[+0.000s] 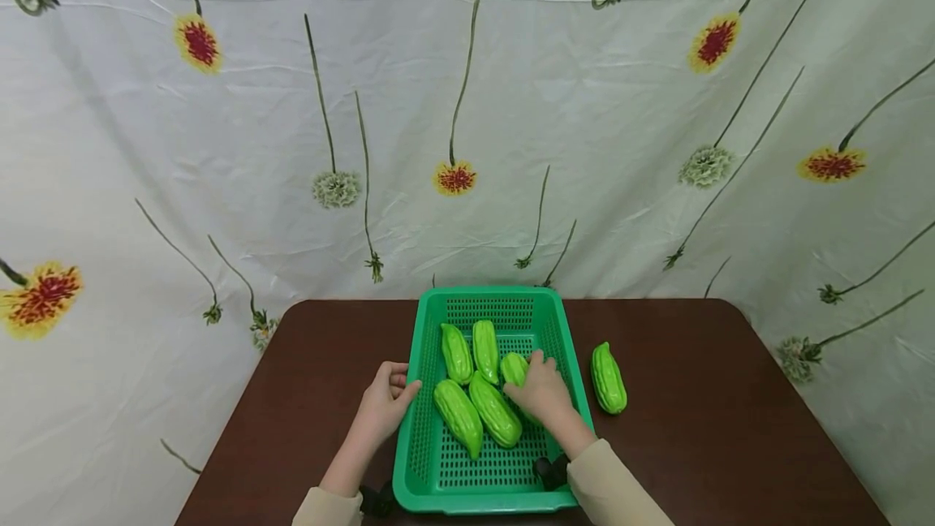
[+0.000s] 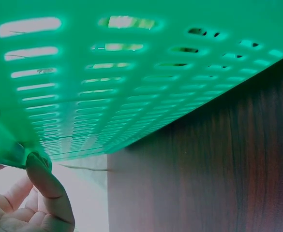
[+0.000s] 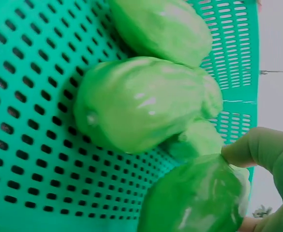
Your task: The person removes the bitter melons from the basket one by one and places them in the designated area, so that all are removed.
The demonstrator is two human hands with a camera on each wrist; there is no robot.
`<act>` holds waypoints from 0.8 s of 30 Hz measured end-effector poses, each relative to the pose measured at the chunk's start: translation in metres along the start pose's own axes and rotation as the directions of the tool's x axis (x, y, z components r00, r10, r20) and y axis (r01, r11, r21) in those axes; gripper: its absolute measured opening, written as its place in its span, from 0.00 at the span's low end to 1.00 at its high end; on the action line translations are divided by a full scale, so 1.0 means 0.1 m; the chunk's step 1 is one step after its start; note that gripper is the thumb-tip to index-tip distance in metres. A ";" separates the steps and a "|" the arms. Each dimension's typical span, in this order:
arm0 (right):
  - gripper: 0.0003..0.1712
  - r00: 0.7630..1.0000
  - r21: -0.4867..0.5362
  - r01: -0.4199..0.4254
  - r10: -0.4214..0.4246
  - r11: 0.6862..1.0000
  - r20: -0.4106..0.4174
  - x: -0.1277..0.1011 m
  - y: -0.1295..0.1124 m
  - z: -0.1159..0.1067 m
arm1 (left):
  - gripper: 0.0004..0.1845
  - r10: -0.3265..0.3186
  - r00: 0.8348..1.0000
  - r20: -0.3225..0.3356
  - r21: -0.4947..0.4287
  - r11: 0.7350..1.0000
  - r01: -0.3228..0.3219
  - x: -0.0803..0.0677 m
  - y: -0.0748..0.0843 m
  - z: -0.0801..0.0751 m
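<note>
A green plastic basket (image 1: 491,503) holds several light-green ribbed bitter melons, two of them (image 1: 458,419) (image 1: 496,410) lying in the nearer half. My left hand (image 1: 385,404) pinches the basket's left rim; in the left wrist view a bent finger (image 2: 49,188) reaches up to the rim's edge. Inside the basket, at the right, my right hand (image 1: 542,392) grips a bitter melon (image 3: 194,198) between thumb and fingers. The hand covers part of this melon in the head view. Other melons (image 3: 141,104) lie beside it on the perforated bottom.
One more bitter melon (image 1: 609,378) lies on the dark brown table (image 1: 701,428), to the right of the basket. A white cloth (image 1: 409,120) printed with flowers hangs behind the table. Black wrist gear (image 1: 551,472) sits by the right sleeve.
</note>
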State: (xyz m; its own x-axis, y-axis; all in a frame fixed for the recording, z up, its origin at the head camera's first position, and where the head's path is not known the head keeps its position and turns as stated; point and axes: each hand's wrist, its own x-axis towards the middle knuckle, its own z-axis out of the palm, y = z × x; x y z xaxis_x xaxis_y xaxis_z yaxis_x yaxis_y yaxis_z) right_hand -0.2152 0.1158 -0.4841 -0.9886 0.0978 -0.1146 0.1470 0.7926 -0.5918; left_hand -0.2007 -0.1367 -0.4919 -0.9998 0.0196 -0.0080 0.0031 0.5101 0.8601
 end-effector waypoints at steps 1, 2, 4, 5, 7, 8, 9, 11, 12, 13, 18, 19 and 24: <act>0.34 1.000 0.010 0.007 -0.007 1.000 -0.010 -0.01 -0.01 -0.02 | 0.19 0.000 1.000 0.001 -0.002 1.000 0.000 0.00 0.00 0.00; 0.34 1.000 0.019 0.012 -0.012 1.000 -0.020 -0.01 -0.01 -0.04 | 0.19 0.000 1.000 0.002 -0.003 1.000 0.000 0.00 0.00 0.01; 0.34 0.999 0.044 0.026 -0.024 0.999 -0.044 -0.02 -0.03 -0.10 | 0.19 0.000 1.000 0.002 -0.003 1.000 0.000 -0.01 -0.01 0.01; 0.34 0.998 0.049 0.036 -0.033 0.998 -0.058 -0.02 -0.03 -0.13 | 0.20 -0.002 1.000 0.002 0.000 1.000 0.002 -0.01 -0.01 0.01; 0.35 0.996 0.063 0.048 -0.043 0.997 -0.082 -0.02 -0.05 -0.19 | 0.20 -0.004 1.000 0.003 0.004 1.000 0.004 -0.01 -0.02 0.00; 0.35 0.995 0.066 0.049 -0.043 0.997 -0.093 -0.03 -0.06 -0.23 | 0.20 -0.005 1.000 0.003 0.006 1.000 0.005 -0.01 -0.02 0.00; 0.35 0.994 0.069 0.050 -0.043 0.996 -0.104 -0.03 -0.07 -0.26 | 0.20 -0.006 1.000 0.002 0.007 1.000 0.006 -0.01 -0.02 0.00; 0.35 0.992 0.087 0.048 -0.037 0.995 -0.122 -0.03 -0.07 -0.34 | 0.20 -0.006 1.000 0.003 0.006 1.000 0.006 -0.01 -0.02 0.00; 0.35 0.991 0.099 0.042 -0.029 0.994 -0.128 -0.03 -0.07 -0.38 | 0.20 -0.006 1.000 0.003 0.004 1.000 0.006 -0.01 -0.02 0.00; 0.35 0.990 0.108 0.039 -0.024 0.993 -0.137 -0.03 -0.06 -0.43 | 0.20 -0.006 1.000 0.005 0.001 1.000 0.006 -0.01 -0.02 0.00; 0.34 0.981 0.181 0.045 -0.009 0.983 -0.193 0.00 0.07 -0.65 | 0.20 -0.011 1.000 0.017 -0.005 1.000 0.011 0.00 -0.01 0.01; 0.34 0.979 0.197 0.047 -0.006 0.979 -0.203 0.00 0.11 -0.69 | 0.20 -0.012 1.000 0.019 -0.004 1.000 0.012 0.00 -0.01 0.01; 0.36 0.977 0.271 0.016 0.043 0.962 -0.211 0.02 0.31 -0.92 | 0.21 -0.009 1.000 0.008 0.006 1.000 0.009 0.01 -0.01 0.00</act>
State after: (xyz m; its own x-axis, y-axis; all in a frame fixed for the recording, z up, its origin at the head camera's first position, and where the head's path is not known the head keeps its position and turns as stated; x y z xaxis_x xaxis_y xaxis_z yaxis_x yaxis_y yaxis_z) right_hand -0.2159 0.1959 -0.4295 -0.9660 0.2566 0.0305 0.1349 0.6014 -0.7875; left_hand -0.2018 -0.1367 -0.4928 -0.9996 0.0214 -0.0198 -0.0060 0.5155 0.8569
